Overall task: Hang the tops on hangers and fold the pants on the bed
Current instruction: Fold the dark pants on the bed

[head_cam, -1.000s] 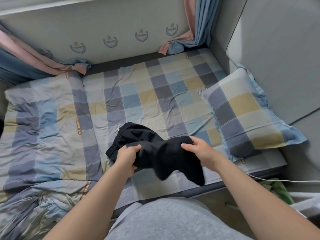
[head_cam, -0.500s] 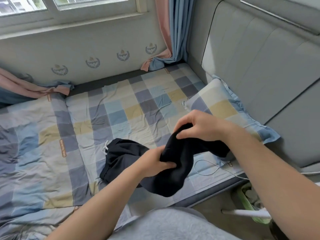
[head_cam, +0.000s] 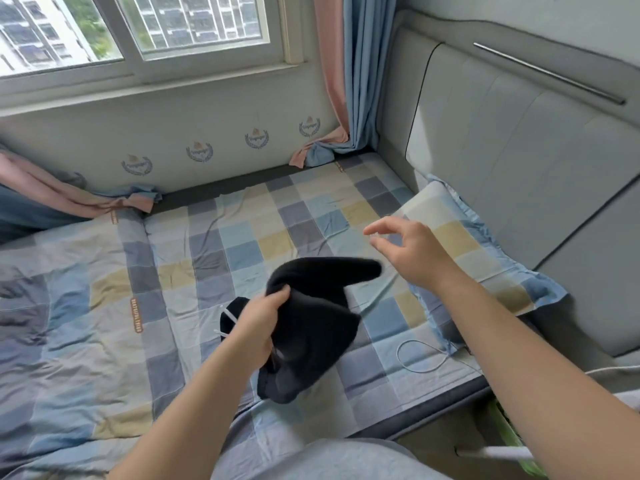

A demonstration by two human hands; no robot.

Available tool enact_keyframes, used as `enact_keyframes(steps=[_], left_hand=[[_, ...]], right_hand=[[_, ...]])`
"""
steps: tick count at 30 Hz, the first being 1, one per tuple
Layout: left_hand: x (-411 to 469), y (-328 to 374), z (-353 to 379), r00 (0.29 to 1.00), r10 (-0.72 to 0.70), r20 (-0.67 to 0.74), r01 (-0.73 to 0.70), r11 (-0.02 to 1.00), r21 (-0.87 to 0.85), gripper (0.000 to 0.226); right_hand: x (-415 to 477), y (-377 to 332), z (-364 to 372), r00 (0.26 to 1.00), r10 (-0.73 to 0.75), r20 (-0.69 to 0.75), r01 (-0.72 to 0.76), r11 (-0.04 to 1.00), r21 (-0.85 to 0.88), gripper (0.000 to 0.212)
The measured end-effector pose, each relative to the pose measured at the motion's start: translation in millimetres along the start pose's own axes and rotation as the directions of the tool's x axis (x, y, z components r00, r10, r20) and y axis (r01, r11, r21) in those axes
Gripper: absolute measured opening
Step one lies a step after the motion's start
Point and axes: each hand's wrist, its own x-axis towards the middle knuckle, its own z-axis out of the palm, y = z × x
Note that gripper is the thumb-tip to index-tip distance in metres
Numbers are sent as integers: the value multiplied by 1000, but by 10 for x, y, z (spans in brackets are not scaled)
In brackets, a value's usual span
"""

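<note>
The black pants [head_cam: 311, 327] hang bunched above the near part of the bed [head_cam: 242, 237], one end sticking out to the right. The left hand [head_cam: 258, 318] grips the bunched cloth, its white drawstring [head_cam: 227, 318] dangling beside the wrist. The right hand [head_cam: 412, 251] hovers just beyond that end, fingers loosely spread, holding nothing. A checked pillow [head_cam: 485, 258] lies against the padded headboard [head_cam: 519, 150], and a white cable [head_cam: 415, 358] loops on the sheet.

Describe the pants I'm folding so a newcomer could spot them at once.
Find the bed with the pastel checked sheet below the window. Near its front edge, left of the pillow, the left hand grips the pants, bunched up. They are the only black item on the pale bedding, with a white drawstring showing.
</note>
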Motion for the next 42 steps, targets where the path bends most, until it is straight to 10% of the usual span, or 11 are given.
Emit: enact_keyframes(steps=[7,13,20,28,42], left_hand=[[-173,328,-150,998,-55,22,59,940,-336,45],[-390,590,-79,988,-19,153,72,934,-350,44],[-434,819,-16,978,14,207,65,926,-371,45],[-242,778,-164,926,215,310,-119,947,-300,55],[-10,-466,73,879,86,468,-308,852,424,49]], right_hand=[[-329,141,627,964,84,251,-137,969,205,14],[-530,132,1219,829,201,522,-375,892,253,100],[-425,144,1404,889,275,366,-391,872,295,17],[-435,98,1052,900,253,356,-417,740,527,13],[-150,-343,655,977,114,182,-209,695,688,25]])
